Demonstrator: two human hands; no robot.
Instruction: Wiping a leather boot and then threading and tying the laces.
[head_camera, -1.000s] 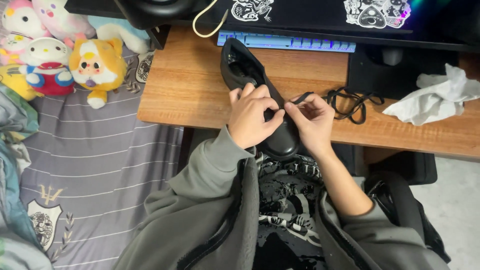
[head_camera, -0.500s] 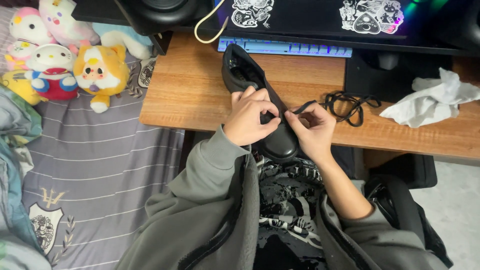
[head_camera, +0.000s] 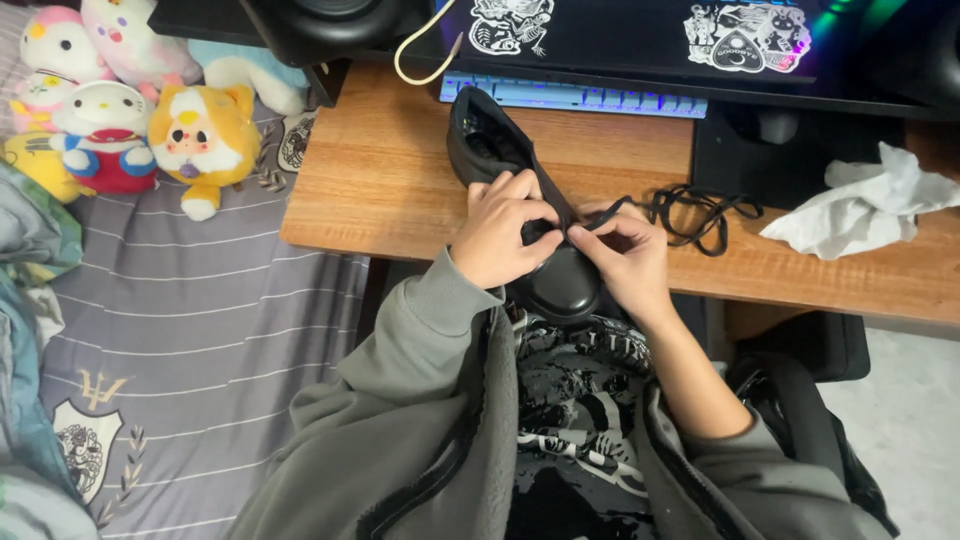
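1. Your black shoe (head_camera: 520, 200) lies on the wooden desk (head_camera: 390, 180) with its toe hanging over the near edge toward you and its heel pointing at the keyboard (head_camera: 580, 95). Keep it flat there so it cannot roll as you work.
2. Your left hand (head_camera: 505, 230) is curled over the middle of the shoe, fingers bent down onto the upper; it steadies the shoe, and its fingertips seem to meet the lace, though what exactly they pinch is hidden.
3. Your right hand (head_camera: 625, 255) is closed in a pinch on the black lace (head_camera: 700, 210) just beside the left fingertips. Hold close to the tip for control.
4. The rest of the lace lies in loose loops on the desk to your right, near the crumpled white tissue (head_camera: 865, 200). Watch that the slack does not knot or snag as you draw it.
5. In my judgement, small pulls with the shoe pressed down suit this step best.
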